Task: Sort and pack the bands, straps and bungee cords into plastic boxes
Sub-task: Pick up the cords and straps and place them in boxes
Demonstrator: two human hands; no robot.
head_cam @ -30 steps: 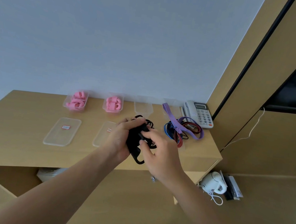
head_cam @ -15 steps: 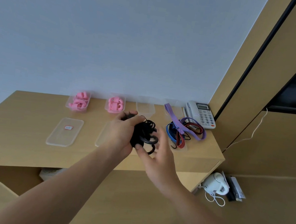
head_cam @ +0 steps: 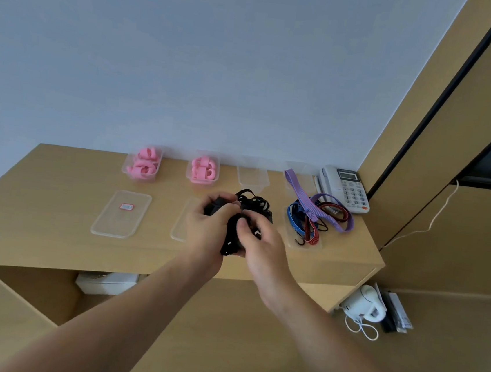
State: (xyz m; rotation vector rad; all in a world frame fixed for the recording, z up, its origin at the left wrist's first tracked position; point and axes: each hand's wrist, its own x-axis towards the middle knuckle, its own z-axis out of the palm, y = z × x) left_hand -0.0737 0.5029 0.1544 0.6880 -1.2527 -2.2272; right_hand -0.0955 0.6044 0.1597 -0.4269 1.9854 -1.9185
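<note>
Both hands worked a bundle of black straps [head_cam: 251, 207] above the bench [head_cam: 55, 196], mid-front. Left hand [head_cam: 208, 227] curled round the bundle's left side; right hand [head_cam: 258, 241] gripped it from the right, thumb pressed on top — fingers of both bent round the straps, none spread.

Progress, judged from layout: approx. half done. Two boxes at back held pink bands — left box [head_cam: 143, 163] and second box [head_cam: 203, 169], both look filled, no lids on. Third box [head_cam: 252, 177] and fourth box [head_cam: 299, 181] at back looked empty, though a purple strap [head_cam: 303, 196] trailed over the fourth. Lid with red sticker [head_cam: 121, 213] lay flat in front; second lid [head_cam: 181, 224] partly hidden behind left hand.

Left to do: black bundle to pack, plus blue & red bungee cords [head_cam: 303, 226] heaped on the bench at right, beside a phone [head_cam: 348, 189]. Then lids.
</note>
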